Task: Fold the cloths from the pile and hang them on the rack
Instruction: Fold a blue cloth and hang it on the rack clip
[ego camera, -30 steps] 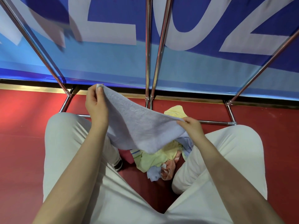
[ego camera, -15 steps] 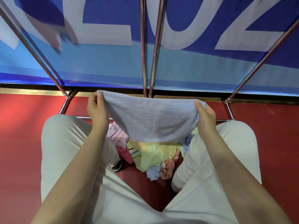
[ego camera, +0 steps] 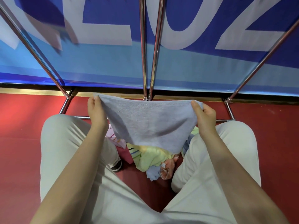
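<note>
Pinched corners [ego camera: 97, 98], nubby blue terry cloth [ego camera: 150, 125]

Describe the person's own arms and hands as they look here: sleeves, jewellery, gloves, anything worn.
Both forearms are bare up to the bottom edge of the picture; no sleeve shows. The left hand and the right hand wear no gloves, and no ring, watch or bracelet is visible. Fingernails look short and unpainted. Lower down, the person wears light cream trousers.

Two hands are up, the left hand [ego camera: 97, 113] and the right hand [ego camera: 204, 116], and between them hangs one pale blue cloth [ego camera: 149, 122]. One pile [ego camera: 149, 157] of mixed cloths lies near, its number too tangled to count. One metal rack [ego camera: 144, 50] shows four slanting poles. One dark shoe [ego camera: 116, 165] peeks out left.
</note>
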{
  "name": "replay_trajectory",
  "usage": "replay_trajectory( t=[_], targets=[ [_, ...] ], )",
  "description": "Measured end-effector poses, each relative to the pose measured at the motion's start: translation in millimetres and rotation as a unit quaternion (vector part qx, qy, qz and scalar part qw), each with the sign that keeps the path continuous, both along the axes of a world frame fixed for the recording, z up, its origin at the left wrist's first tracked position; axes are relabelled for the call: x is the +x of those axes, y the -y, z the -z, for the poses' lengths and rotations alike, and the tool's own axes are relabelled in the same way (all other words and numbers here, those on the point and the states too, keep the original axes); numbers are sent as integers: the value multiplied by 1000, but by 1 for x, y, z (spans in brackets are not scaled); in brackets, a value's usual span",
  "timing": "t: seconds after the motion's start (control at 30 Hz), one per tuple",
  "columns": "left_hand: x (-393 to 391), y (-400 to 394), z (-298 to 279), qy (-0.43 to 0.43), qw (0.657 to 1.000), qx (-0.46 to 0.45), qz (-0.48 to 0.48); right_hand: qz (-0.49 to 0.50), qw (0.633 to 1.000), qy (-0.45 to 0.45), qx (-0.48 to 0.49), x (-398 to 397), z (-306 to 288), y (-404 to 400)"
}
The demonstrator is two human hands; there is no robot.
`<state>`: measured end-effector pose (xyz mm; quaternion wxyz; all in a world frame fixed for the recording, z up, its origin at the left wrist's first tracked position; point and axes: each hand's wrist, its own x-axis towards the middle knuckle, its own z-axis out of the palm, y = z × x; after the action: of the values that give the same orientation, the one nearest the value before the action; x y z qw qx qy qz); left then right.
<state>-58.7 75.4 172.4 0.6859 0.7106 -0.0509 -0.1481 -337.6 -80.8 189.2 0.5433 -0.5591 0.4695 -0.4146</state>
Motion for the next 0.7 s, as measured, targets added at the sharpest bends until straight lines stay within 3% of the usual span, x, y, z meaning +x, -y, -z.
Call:
replay_trajectory(
  t=[0.2,0.33,0.47,0.57,0.7],
  targets=[
    [-7,9,14,-108,991,76,29,28,997,-69,0,3,14,4],
    [-15,16,16,-212,971,111,30,64,992,-70,77,12,33,2],
    [-37,23,17,-269,959,74,50,72,982,-55,163,25,48,-7],
    [-55,28,19,-270,957,68,85,54,984,-58,161,37,54,-12],
    [-83,34,17,-202,967,55,146,17,987,-70,144,52,53,-20]
  ],
)
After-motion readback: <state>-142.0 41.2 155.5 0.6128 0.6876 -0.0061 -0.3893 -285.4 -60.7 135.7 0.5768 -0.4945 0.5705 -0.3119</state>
